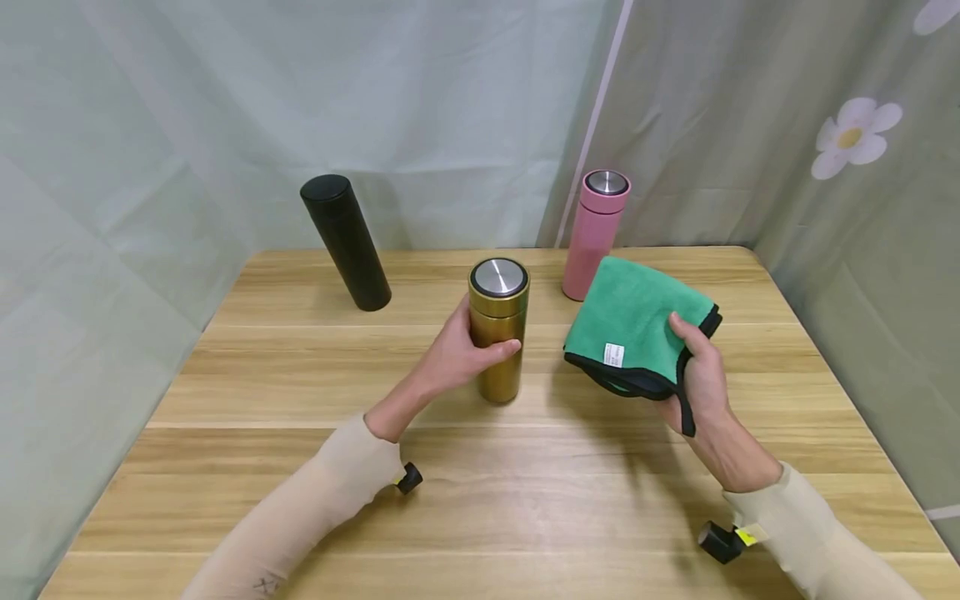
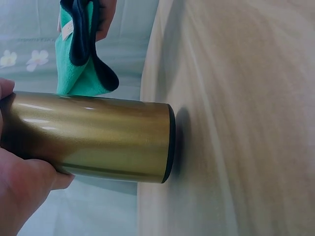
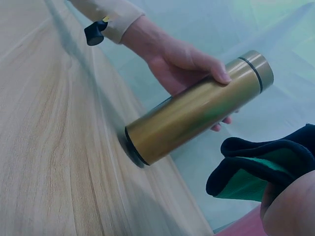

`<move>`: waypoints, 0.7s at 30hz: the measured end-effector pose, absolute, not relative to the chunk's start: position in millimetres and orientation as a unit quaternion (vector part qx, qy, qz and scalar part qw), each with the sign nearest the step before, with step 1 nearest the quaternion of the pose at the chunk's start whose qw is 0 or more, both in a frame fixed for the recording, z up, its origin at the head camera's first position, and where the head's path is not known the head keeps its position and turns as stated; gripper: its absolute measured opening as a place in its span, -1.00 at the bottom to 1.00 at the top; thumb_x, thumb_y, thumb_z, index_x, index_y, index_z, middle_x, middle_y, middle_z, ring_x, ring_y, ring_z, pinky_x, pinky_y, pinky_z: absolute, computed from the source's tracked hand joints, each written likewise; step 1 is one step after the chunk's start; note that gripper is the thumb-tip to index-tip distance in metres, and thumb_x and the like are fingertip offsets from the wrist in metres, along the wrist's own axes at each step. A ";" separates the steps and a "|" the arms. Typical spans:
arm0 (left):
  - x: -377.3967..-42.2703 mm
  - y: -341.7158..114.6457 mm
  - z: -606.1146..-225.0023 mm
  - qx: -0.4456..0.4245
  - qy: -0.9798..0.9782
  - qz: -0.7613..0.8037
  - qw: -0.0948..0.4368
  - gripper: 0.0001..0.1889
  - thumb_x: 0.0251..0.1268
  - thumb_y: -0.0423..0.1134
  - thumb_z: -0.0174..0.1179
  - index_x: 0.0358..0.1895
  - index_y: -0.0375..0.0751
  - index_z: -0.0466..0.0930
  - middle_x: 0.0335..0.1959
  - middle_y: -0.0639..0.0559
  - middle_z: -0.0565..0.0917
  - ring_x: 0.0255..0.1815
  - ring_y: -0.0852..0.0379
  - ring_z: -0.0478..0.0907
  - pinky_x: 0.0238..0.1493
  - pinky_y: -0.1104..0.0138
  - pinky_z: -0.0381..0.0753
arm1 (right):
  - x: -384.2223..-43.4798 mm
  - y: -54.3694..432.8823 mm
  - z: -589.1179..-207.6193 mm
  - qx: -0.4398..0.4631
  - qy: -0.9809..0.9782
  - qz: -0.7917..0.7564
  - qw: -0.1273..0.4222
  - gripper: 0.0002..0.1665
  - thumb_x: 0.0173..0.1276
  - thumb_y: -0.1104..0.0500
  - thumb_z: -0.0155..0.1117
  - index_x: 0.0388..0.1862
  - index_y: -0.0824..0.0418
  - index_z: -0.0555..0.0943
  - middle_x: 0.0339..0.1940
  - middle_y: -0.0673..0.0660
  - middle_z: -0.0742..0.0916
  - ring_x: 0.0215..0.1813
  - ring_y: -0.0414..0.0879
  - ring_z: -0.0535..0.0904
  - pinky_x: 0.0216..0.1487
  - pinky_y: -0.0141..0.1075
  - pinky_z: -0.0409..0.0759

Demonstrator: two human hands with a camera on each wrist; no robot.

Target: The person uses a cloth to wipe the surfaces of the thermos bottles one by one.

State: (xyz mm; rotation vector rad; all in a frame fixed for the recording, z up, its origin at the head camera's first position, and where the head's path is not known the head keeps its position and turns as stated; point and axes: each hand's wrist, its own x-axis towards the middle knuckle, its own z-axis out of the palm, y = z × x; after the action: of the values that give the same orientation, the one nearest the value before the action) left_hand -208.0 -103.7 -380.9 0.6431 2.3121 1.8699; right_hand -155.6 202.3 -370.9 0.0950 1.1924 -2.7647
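My left hand (image 1: pixel 468 354) grips a gold thermos flask (image 1: pixel 501 367) round its upper body, thumb across the front. The flask is upright with a silver-topped lid, and its dark base (image 2: pixel 170 142) is close over the table in the left wrist view. To the right, my right hand (image 1: pixel 705 379) holds a folded green cloth (image 1: pixel 637 321) with black edging and a small white label, thumb on top and the other fingers hidden beneath. In the right wrist view the cloth's black folded edges (image 3: pixel 266 147) are near the flask but apart from it.
A black thermos flask (image 1: pixel 347 242) stands at the back left of the wooden table (image 1: pixel 300 483). Behind the cloth is a pink thermos flask (image 1: pixel 592 233), its lower part partly covered in the head view. A pale curtain (image 1: pixel 420 108) hangs along the table's back edge.
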 end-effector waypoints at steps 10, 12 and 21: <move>-201.4 -104.9 -386.8 0.209 0.764 0.608 0.061 -0.22 0.25 -0.23 0.43 0.47 -0.24 0.21 0.22 -0.18 0.53 0.19 -0.12 0.55 0.31 -0.07 0.49 | -156.9 202.1 -371.4 0.027 0.399 -0.914 0.064 -0.59 0.68 0.03 -0.04 0.41 0.01 0.23 0.19 -0.02 0.56 0.12 -0.15 0.62 0.14 -0.27 0.65; -200.5 -105.0 -387.5 0.211 0.763 0.608 0.060 -0.22 0.24 -0.23 0.42 0.46 -0.23 0.22 0.21 -0.17 0.53 0.19 -0.12 0.55 0.31 -0.07 0.49 | -156.7 201.8 -371.2 0.029 0.398 -0.915 0.063 -0.59 0.68 0.04 -0.04 0.40 0.01 0.24 0.19 -0.02 0.56 0.12 -0.15 0.63 0.14 -0.27 0.66; -193.4 -105.8 -388.3 0.211 0.765 0.605 0.065 -0.23 0.24 -0.22 0.43 0.46 -0.21 0.23 0.22 -0.15 0.53 0.21 -0.11 0.54 0.31 -0.06 0.49 | -156.5 201.4 -369.0 0.047 0.394 -0.915 0.069 -0.58 0.66 0.09 0.01 0.40 0.00 0.23 0.18 -0.03 0.56 0.13 -0.16 0.63 0.15 -0.28 0.65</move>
State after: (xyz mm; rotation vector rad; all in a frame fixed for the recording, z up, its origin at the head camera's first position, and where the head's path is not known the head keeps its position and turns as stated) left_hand -193.4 -105.8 -388.3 0.6353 2.3079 1.8271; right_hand -156.5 201.4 -369.0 0.1402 1.1859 -2.7552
